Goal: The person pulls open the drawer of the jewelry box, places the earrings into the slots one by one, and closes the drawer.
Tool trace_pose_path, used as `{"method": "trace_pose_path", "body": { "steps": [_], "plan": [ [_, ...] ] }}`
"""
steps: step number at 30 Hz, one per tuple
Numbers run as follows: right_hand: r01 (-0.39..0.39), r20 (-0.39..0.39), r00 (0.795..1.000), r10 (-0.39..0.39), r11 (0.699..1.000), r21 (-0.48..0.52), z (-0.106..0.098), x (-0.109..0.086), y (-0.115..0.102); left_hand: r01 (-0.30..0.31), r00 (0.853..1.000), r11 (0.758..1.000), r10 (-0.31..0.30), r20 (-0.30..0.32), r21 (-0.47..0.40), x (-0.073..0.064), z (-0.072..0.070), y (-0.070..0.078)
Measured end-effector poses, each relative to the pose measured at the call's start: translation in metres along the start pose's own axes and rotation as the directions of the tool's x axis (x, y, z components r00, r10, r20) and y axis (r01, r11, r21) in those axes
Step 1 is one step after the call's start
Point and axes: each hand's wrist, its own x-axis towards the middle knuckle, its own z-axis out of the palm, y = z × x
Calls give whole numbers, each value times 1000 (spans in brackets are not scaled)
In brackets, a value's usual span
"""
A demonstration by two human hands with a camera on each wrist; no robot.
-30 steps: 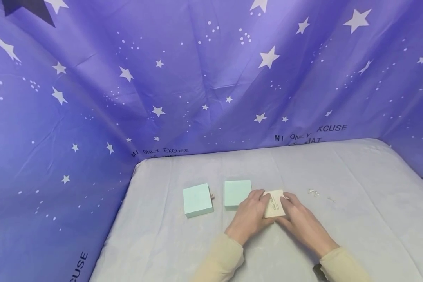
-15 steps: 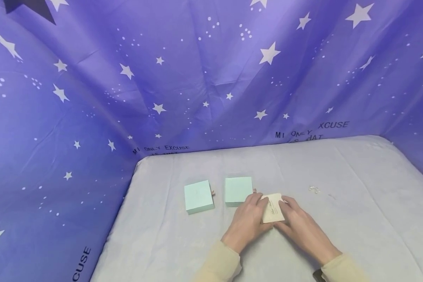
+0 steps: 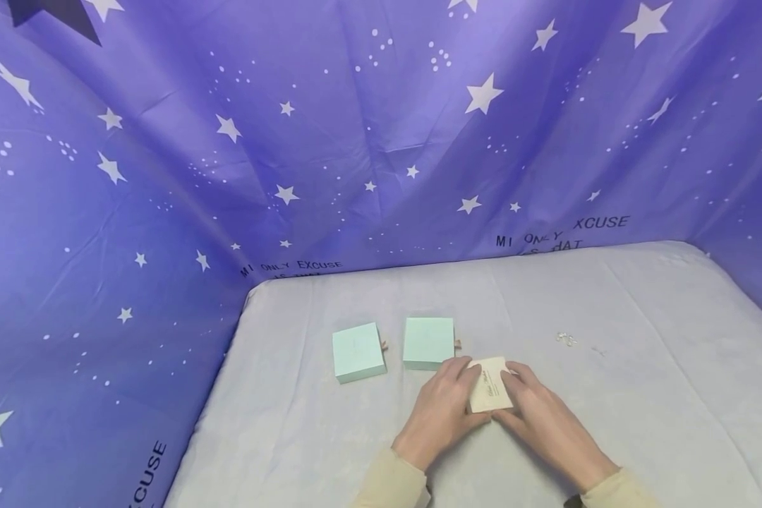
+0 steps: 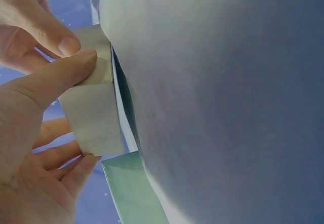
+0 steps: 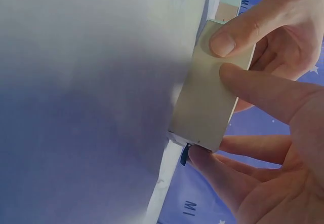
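Note:
Both hands hold a small cream box (image 3: 490, 388) with printed lettering on its top. My left hand (image 3: 434, 416) grips its left end, the thumb against the near side. From the other end my right hand (image 3: 549, 423) grips it likewise, and the two thumb tips nearly meet on the near side. In the right wrist view a dark ribbon tab (image 5: 186, 154) sticks out of the box's right end, beside the fingertips. The box sits low over the white-covered table (image 3: 641, 395). Its underside is hidden.
Two mint-green square boxes (image 3: 358, 353) with small ribbon tabs lie to the left; the right-hand green box (image 3: 428, 340) is close to my left fingers. Small shiny pieces (image 3: 566, 339) lie to the right. A purple star-patterned curtain (image 3: 368, 141) hangs behind the table.
Both hands have drawn the cream box slightly toward me and away from the right green box, whose ribbon tab now shows. The grip stays the same.

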Motion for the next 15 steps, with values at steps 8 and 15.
{"method": "trace_pose_path", "body": {
  "steps": [8, 15],
  "plan": [
    [-23, 17, 1000, 23, 1000, 1, 5, -2, -7, 32, 998, 999, -32, 45, -8, -7, -5, -4],
    [-1, -13, 1000, 1, 1000, 3, 10, -4, -10, 60, 995, 997, -57, 76, -49, -15, -7, -10]
  ]
}}
